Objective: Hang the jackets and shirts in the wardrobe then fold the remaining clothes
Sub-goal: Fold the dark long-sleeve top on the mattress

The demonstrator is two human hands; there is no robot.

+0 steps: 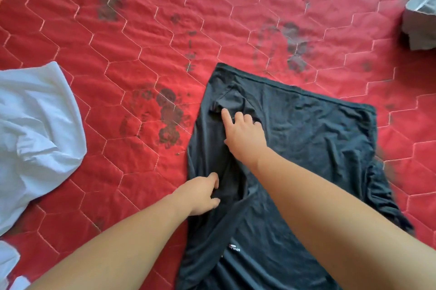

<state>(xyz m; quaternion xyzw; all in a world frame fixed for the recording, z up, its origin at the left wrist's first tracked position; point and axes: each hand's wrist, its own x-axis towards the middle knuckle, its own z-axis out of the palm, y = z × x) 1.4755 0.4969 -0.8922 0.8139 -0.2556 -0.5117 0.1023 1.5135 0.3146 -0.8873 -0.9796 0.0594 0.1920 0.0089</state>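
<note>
A dark grey T-shirt lies spread on the red quilted bed cover, partly folded over itself, with a small white label near the bottom. My right hand rests on the shirt's upper left part, index finger pointing out, the other fingers curled into a fold of the cloth. My left hand pinches the shirt's left edge lower down, thumb and fingers closed on the fabric.
A white garment lies crumpled at the left edge of the bed cover. A pale grey folded cloth sits at the far right. Dark stains mark the red cover in several places.
</note>
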